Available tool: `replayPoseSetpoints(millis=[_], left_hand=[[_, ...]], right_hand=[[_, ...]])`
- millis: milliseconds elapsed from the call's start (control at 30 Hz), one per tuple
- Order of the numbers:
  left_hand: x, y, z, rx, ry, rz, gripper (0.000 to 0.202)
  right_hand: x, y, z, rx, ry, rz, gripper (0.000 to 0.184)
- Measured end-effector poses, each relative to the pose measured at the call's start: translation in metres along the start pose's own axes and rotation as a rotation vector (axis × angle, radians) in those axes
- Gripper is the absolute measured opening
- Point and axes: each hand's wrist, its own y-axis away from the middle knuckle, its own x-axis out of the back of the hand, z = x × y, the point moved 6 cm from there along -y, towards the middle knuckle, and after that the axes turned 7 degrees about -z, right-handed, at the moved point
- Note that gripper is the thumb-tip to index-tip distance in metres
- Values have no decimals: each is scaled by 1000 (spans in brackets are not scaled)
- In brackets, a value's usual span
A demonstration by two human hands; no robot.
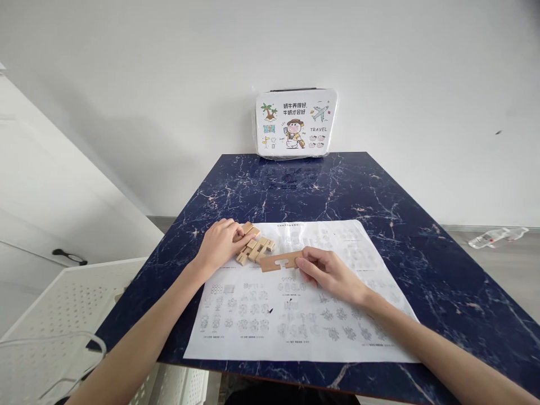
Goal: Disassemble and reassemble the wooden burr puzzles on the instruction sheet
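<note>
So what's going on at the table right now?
A person works at a dark marbled table with a printed diagram sheet spread on it. The left hand rests on a cluster of small wooden blocks; the right hand pinches one end of a notched wooden bar, just beside the cluster. A cartoon-printed case stands against the wall.

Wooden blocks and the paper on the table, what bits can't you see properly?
Head view, wooden blocks: the left hand covers part of the pile, so their number is hidden.
Head view, notched wooden piece: its right end is under the fingers of the right hand.
Head view, paper sheet: the printed drawings are too small to read.
Head view, white basket: cut off by the left and bottom edges.
</note>
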Motion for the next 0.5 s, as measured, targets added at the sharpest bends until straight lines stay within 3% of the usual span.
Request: replayPoseSetpoints(millis=[333,500], left_hand=[[0,3,-7,119,60,31,29],[4,2,-6,114,68,58,32]], right_hand=[[2,1,2,-30,8,15,42],[3,1,2,-37,-12,17,41]])
